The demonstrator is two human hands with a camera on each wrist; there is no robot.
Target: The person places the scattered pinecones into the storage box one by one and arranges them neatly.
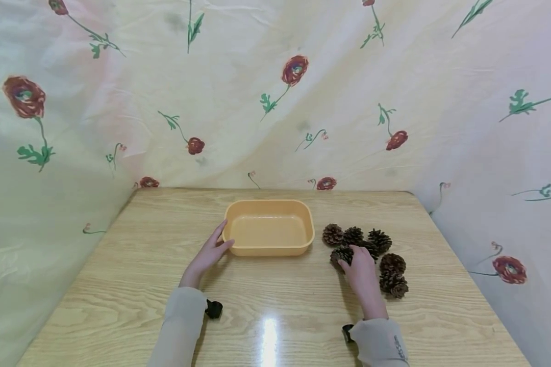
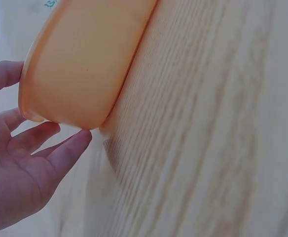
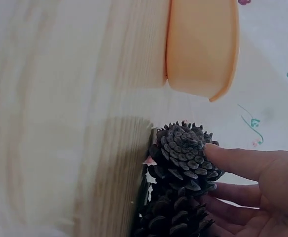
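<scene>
A peach-coloured rectangular tub (image 1: 268,251) stands on the table, its inside bare. At its left end rests my left hand (image 1: 213,251), thumb by the near left corner and fingers along the left wall. In the left wrist view these fingers (image 2: 70,153) are fairly straight, fingertips at the tub's outer wall. Right of the tub, my right hand (image 1: 362,270) pinches a dark brown pine cone (image 1: 340,256) between thumb and fingers. The right wrist view shows the thumb on that scaly cone (image 3: 186,155), with another pine cone (image 3: 171,217) right against it.
Several more pine cones lie around the right hand: some behind it (image 1: 332,234), others to its right (image 1: 392,264). The wood-grain table (image 1: 266,290) ends at a flower-printed cloth (image 1: 239,102) at the back and sides. Dark wrist devices (image 1: 214,309) sit at both cuffs.
</scene>
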